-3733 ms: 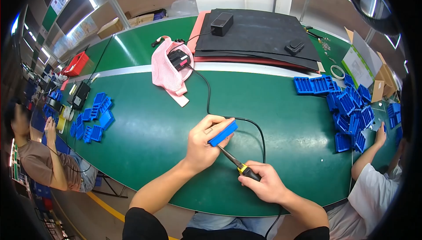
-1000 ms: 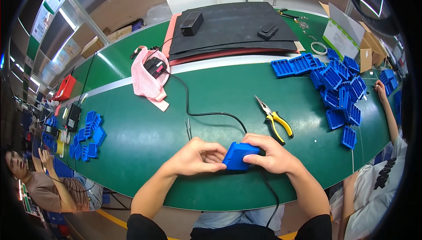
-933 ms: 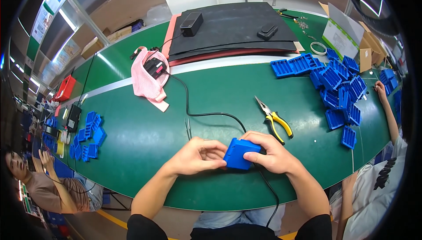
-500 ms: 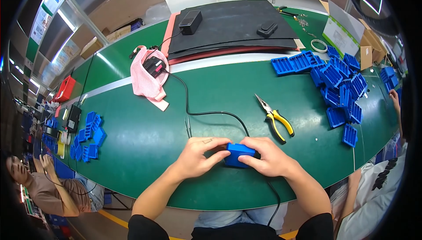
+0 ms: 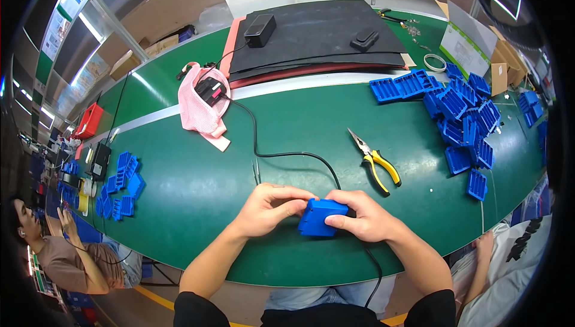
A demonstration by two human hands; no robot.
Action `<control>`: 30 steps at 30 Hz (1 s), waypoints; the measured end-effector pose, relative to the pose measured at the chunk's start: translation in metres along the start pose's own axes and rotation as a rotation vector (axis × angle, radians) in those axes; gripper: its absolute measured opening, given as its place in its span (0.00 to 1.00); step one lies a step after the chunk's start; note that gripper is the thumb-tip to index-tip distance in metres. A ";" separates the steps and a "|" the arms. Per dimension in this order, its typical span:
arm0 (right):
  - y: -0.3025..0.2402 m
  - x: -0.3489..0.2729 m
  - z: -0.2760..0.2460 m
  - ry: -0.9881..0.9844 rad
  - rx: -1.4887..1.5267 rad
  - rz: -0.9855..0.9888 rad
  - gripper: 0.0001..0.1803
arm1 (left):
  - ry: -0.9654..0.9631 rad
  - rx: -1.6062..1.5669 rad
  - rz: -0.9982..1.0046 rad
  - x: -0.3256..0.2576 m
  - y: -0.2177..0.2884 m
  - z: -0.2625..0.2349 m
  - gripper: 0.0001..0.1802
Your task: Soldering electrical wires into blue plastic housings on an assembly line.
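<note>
A: What do the hands hold?
B: Both the left hand [image 5: 272, 207] and right hand [image 5: 362, 216] have fingers clamped on a blue plastic part [image 5: 320, 216], just above the green surface [image 5: 197, 195].
A: Anything nearby?
B: Yellow-handled pliers [image 5: 376, 162].

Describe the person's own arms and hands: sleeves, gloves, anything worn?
Both hands are bare: no gloves, rings or watch visible on the left hand or right hand. Forearms are uncovered. Black sleeves end near the elbows on both arms, at the lower edge.
</note>
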State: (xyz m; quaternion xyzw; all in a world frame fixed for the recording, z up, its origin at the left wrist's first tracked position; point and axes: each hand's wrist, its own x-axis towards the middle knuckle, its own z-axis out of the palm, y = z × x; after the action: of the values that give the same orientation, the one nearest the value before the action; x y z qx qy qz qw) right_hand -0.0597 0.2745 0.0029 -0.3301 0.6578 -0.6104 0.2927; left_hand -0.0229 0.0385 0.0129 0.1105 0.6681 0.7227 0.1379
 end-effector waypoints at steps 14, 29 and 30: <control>0.006 0.003 0.005 0.123 -0.140 -0.044 0.13 | 0.128 0.236 -0.026 0.000 0.000 0.006 0.09; -0.003 0.003 0.008 0.177 -0.202 -0.038 0.11 | 0.090 0.217 -0.124 0.001 0.011 0.007 0.09; 0.000 0.002 0.007 0.205 -0.177 -0.038 0.12 | 0.089 0.217 -0.121 0.001 0.010 0.005 0.09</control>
State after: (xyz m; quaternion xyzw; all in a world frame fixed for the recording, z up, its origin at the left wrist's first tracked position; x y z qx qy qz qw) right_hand -0.0550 0.2688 0.0019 -0.3031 0.7291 -0.5861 0.1820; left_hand -0.0230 0.0431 0.0229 0.0521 0.7534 0.6405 0.1390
